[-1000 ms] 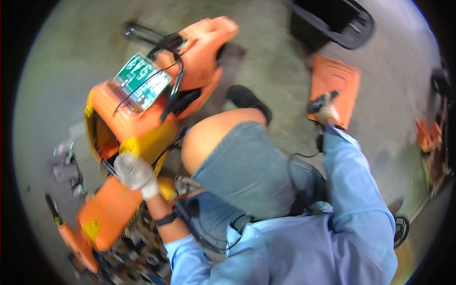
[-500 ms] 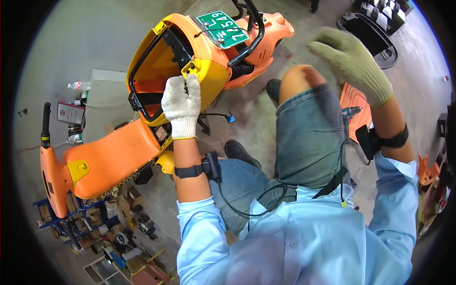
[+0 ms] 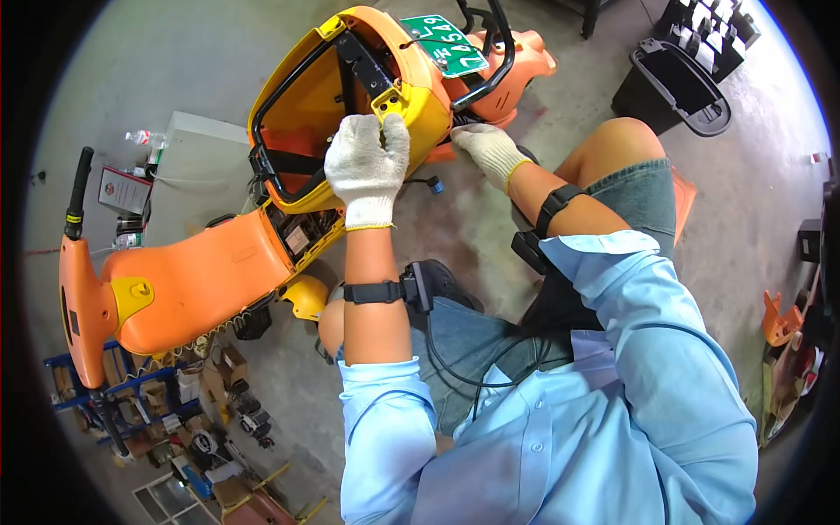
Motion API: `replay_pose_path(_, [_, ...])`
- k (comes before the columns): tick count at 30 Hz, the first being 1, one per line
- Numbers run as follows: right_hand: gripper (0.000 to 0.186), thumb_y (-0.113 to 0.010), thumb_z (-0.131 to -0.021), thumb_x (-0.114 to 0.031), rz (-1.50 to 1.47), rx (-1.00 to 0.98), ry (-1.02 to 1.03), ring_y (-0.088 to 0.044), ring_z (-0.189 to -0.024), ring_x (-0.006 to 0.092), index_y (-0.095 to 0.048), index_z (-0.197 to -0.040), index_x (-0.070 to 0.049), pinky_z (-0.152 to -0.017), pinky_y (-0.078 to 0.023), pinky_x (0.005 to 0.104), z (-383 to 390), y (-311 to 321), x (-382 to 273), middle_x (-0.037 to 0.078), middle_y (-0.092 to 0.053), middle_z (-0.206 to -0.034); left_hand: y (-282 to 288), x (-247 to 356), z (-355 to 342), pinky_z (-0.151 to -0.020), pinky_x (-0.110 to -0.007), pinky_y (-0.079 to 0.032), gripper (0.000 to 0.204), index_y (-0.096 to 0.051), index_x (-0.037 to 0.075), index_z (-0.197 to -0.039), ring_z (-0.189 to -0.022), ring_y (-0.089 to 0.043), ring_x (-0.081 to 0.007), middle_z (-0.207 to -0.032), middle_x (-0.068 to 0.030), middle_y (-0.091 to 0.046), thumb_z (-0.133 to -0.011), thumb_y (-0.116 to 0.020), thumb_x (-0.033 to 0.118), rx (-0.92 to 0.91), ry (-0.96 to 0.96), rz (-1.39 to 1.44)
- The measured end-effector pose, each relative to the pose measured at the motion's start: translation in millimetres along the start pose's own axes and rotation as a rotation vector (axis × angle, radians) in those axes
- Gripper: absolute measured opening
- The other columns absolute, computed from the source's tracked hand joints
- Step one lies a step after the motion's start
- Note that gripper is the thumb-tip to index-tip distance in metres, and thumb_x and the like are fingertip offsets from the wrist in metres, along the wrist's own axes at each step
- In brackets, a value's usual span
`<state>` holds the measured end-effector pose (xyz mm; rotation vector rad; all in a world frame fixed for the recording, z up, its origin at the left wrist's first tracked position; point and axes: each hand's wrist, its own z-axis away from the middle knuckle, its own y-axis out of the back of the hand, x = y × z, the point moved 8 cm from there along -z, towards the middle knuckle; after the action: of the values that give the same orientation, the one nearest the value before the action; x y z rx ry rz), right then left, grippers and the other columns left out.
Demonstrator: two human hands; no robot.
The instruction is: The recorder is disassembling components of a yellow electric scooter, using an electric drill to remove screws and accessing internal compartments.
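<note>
An orange-and-yellow scooter (image 3: 201, 284) stands ahead of me to the left. Its yellow storage shell (image 3: 426, 109) has a black-edged opening facing left. My left hand (image 3: 367, 159), in a white knit glove, is closed at the rim of that opening, just below a yellow bracket (image 3: 388, 99). What its fingers hold is hidden. On the shell's right side, my right hand (image 3: 493, 150), also gloved, reaches in below a black tubular bar (image 3: 501, 66). Its fingertips are partly hidden, so its grip is unclear. A cable with a blue connector (image 3: 436, 185) hangs beneath the shell.
Behind the scooter stands a pale box (image 3: 206, 166) with bottles and a framed sheet (image 3: 123, 190) beside it. A black bin (image 3: 652, 92) is at the far right. Shelving (image 3: 131, 385) with boxes and parts fills the lower left. My bent knee (image 3: 626, 144) is beside my right arm.
My right hand has swung left from the open floor to the shell's side. My left hand stays at the rim. My view has shifted, and my right knee appears farther right.
</note>
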<state>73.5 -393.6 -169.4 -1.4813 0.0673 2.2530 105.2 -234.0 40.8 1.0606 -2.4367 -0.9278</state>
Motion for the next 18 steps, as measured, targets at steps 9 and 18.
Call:
replay_pose_path(9, [0.02,-0.065,-0.092,-0.017,-0.15,0.004,-0.08,-0.065,-0.072,0.0169,-0.071,-0.104,-0.002,-0.068,-0.056,0.0339,-16,-4,5,0.005,-0.068,-0.085,-5,2,-2,-0.059,-0.046,-0.049,0.029,-0.059,0.009,-0.076,-0.065,-0.061,-0.0346,-0.075,-0.0111,-0.058,-0.09,-0.072,0.031,0.008,-0.006,-0.019])
replay_pose_path(18, [0.031,-0.063,-0.089,-0.033,0.419,0.108,0.078,-0.071,-0.106,0.0336,-0.079,-0.109,-0.016,-0.095,-0.053,0.0412,-4,9,-22,0.013,-0.076,-0.11,-4,3,0,-0.056,-0.045,-0.049,0.026,-0.06,0.01,-0.076,-0.063,-0.061,-0.0329,-0.074,-0.009,-0.057,-0.09,-0.072,0.028,0.04,-0.03,-0.017])
